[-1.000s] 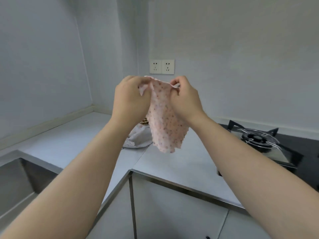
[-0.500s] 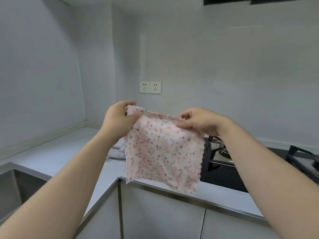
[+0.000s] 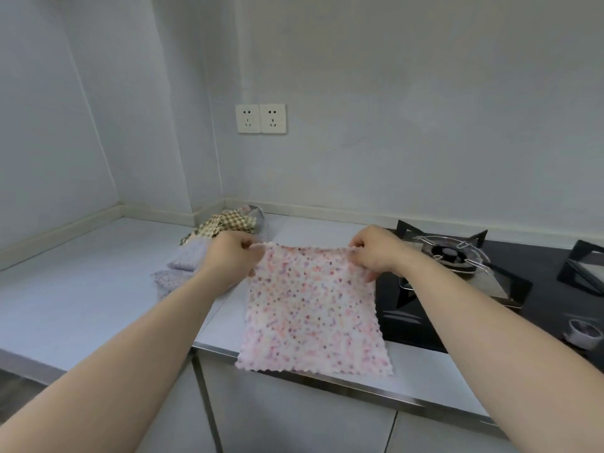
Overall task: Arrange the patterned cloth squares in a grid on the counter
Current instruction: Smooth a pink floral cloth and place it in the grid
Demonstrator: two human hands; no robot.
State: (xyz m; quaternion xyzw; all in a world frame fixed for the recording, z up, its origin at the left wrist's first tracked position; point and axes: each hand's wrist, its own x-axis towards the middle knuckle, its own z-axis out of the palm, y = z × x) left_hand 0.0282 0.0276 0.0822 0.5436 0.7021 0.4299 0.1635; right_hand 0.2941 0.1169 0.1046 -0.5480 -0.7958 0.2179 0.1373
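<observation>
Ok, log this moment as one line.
left hand: pinches pink cloth | right hand: pinches pink cloth | pink cloth: spread over counter | other cloths: piled behind

Counter (image 3: 81, 289): pale grey, L-shaped, steel-edged front.
- Heap of cloth squares (image 3: 225, 223), brown-checked over lilac-dotted, just behind and left of the fingers (image 3: 248, 247) of the left hand (image 3: 228, 259).
- Black glass gas hob (image 3: 411, 322), right of the fingers (image 3: 359, 248) of the right hand (image 3: 376, 253).
- Pink speckled cloth square (image 3: 310, 308), pinched by both, spread nearward from them; contact with counter unclear.
</observation>
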